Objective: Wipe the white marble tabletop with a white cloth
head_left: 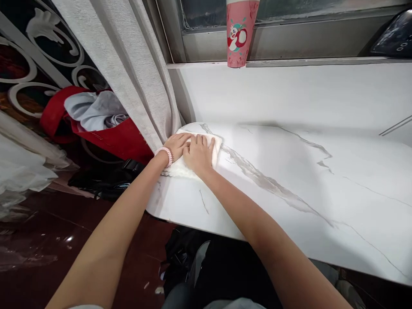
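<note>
A white cloth [180,171] lies flat on the left end of a white marble-patterned table [283,171]. My left hand [177,146], with a pink coiled band [168,155] at its wrist, rests palm down on the cloth's left part. Right beside it, my right hand [198,153] presses on the cloth with fingers stretched out. The fingertips of the left hand touch or nearly touch the right hand. Neither hand is wrapped around the cloth. Part of the cloth is hidden under both hands.
A pink patterned cup [241,34] stands on the window ledge behind the table. At the far right of the ledge is a dark device [394,36]. A grey curtain [138,64] hangs against the table's left end, near a red bag [119,139] holding light clothes.
</note>
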Demonstrator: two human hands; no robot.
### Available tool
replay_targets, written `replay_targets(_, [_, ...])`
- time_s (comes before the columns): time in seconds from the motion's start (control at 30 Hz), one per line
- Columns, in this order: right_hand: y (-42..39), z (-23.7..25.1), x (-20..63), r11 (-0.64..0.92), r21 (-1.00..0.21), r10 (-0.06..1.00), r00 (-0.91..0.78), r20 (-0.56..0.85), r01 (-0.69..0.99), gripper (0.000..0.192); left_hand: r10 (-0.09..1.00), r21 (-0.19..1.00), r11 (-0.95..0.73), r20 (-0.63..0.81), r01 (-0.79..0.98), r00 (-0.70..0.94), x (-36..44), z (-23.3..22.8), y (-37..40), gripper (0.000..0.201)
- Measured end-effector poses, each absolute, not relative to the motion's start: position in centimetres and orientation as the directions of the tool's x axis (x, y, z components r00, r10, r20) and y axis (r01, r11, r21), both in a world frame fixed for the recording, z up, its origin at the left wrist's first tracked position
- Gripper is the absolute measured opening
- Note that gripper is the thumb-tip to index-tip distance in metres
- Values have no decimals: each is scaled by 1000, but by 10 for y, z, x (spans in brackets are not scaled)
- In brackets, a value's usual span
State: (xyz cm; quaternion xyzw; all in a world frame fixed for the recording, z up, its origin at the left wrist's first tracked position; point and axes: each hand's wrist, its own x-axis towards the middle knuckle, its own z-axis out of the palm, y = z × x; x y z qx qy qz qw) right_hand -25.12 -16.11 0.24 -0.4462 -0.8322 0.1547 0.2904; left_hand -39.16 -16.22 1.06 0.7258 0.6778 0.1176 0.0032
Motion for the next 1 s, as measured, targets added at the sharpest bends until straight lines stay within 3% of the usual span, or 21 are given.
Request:
replay_targets(0.5, [-41,-3,-271,530,-476,839,-353,415,701,37,980,155,-97,190,983,67,-407,5,-32,44])
replay_targets(1.0, [-51,-3,-264,549,-463,830,-386,404,696,38,979,113,-92,191,989,70,-406,3,-47,49])
